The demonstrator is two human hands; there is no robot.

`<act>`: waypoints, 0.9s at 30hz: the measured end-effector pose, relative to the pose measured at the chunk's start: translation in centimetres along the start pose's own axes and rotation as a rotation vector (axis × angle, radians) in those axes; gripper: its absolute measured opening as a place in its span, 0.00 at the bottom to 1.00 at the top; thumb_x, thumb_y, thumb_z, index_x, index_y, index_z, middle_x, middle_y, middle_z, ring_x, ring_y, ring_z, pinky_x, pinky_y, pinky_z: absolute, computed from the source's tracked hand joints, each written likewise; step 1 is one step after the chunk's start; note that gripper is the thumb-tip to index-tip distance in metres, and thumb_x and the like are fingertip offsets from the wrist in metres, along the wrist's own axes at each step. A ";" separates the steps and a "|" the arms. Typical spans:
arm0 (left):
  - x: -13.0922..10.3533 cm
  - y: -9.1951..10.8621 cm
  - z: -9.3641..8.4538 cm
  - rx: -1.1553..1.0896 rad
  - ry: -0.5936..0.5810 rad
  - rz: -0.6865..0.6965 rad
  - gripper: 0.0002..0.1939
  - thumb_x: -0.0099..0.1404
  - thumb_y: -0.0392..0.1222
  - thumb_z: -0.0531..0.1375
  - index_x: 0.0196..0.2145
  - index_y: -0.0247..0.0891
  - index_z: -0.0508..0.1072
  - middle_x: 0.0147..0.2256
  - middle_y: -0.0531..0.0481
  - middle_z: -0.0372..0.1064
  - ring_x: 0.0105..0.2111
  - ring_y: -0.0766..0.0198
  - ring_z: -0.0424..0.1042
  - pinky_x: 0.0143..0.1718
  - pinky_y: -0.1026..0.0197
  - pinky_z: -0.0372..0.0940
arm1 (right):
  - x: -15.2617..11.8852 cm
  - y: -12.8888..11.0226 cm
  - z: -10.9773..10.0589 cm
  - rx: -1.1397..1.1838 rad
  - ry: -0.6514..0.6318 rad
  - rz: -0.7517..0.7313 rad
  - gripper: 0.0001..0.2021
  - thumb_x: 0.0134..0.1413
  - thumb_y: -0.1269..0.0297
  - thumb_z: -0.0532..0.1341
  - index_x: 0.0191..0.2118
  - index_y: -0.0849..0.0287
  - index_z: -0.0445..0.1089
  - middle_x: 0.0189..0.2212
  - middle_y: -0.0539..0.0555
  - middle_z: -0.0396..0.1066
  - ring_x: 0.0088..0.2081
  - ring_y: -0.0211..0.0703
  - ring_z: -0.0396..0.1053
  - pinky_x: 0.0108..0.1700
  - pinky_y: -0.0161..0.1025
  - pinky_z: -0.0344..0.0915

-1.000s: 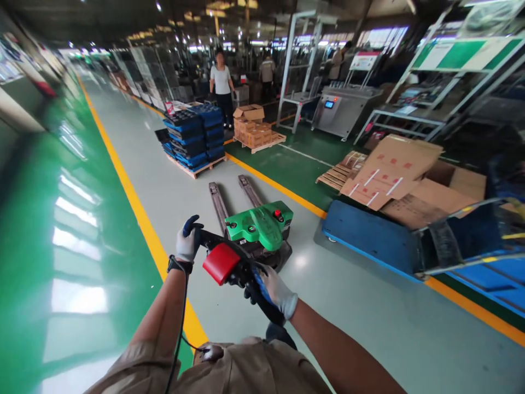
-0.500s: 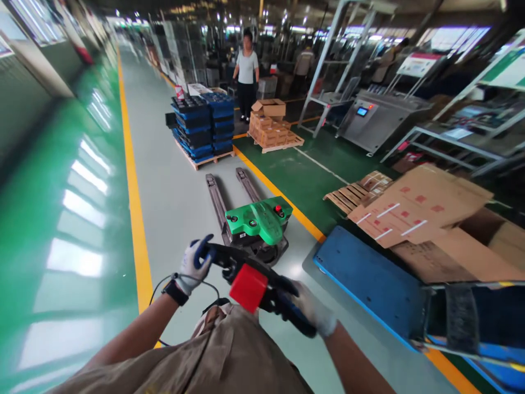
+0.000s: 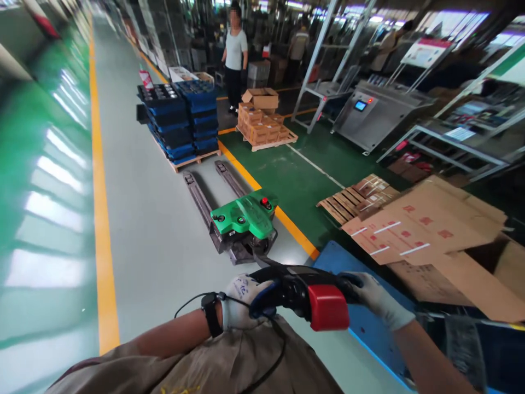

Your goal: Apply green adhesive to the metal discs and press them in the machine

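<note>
Both my hands, in white gloves with dark blue palms, are on the black handle (image 3: 293, 284) of a green electric pallet jack (image 3: 241, 216). My left hand (image 3: 248, 301) is wrapped round the handle's left grip, a dark watch on that wrist. On the right grip, my right hand (image 3: 375, 295) is closed, its fingertips partly hidden. A red block-shaped button (image 3: 329, 308) sticks out of the handle between my hands, towards my body. The jack's two dark forks (image 3: 200, 197) point away from me, with their tips just short of a loaded pallet (image 3: 199, 160).
Blue and black stacked trays (image 3: 178, 123) stand on that pallet. Cartons (image 3: 262, 126) sit on another pallet, near a standing person (image 3: 235, 60). At the right are a blue platform (image 3: 334, 254), flattened cardboard (image 3: 418, 224), a wooden pallet (image 3: 344, 203) and a steel machine (image 3: 375, 115).
The handle has swung to the right with both hands on it. The pallet jack and stacked trays now appear further left in view, and the trays look nearer.
</note>
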State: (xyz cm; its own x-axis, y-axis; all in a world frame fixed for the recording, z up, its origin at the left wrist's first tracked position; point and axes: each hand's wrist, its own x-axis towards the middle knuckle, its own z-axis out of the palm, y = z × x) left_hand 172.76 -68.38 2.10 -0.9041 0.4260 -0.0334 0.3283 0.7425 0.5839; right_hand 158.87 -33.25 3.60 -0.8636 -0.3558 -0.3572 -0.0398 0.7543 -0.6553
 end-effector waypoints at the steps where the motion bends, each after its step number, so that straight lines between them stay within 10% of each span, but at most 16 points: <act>1: 1.2 -0.6 -0.4 0.005 0.019 -0.020 0.33 0.61 0.54 0.63 0.63 0.44 0.67 0.36 0.48 0.78 0.35 0.51 0.79 0.41 0.54 0.69 | 2.0 -0.5 -0.9 0.019 -0.020 -0.006 0.40 0.40 0.22 0.59 0.33 0.61 0.82 0.30 0.61 0.81 0.34 0.56 0.78 0.35 0.45 0.75; 6: 7.0 -3.8 -2.8 -0.026 0.152 -0.123 0.36 0.56 0.49 0.65 0.63 0.45 0.67 0.37 0.49 0.78 0.35 0.51 0.79 0.41 0.54 0.69 | 12.3 -1.7 -5.6 0.012 -0.234 -0.106 0.38 0.47 0.24 0.58 0.31 0.61 0.79 0.21 0.55 0.74 0.23 0.43 0.69 0.26 0.39 0.66; 17: 23.3 -6.8 -6.6 -0.069 0.377 -0.421 0.29 0.60 0.46 0.61 0.60 0.46 0.72 0.40 0.48 0.81 0.38 0.51 0.81 0.38 0.56 0.71 | 36.5 -5.0 -15.7 0.018 -0.351 -0.398 0.37 0.39 0.25 0.64 0.34 0.60 0.82 0.32 0.60 0.82 0.37 0.55 0.78 0.42 0.47 0.74; 27: 29.9 -18.5 -11.7 -0.056 0.571 -0.472 0.27 0.63 0.45 0.61 0.60 0.47 0.72 0.40 0.48 0.80 0.38 0.55 0.81 0.42 0.59 0.72 | 54.3 -11.9 -14.6 -0.046 -0.432 -0.542 0.41 0.42 0.19 0.56 0.27 0.60 0.75 0.22 0.54 0.72 0.29 0.44 0.69 0.32 0.39 0.65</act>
State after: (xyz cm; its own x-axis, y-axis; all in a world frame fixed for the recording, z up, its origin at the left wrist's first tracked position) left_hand 136.48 -75.40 -0.24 -0.9521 -0.2781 0.1273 -0.1306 0.7462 0.6528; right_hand 105.16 -53.50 1.72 -0.4385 -0.8696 -0.2269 -0.4385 0.4273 -0.7906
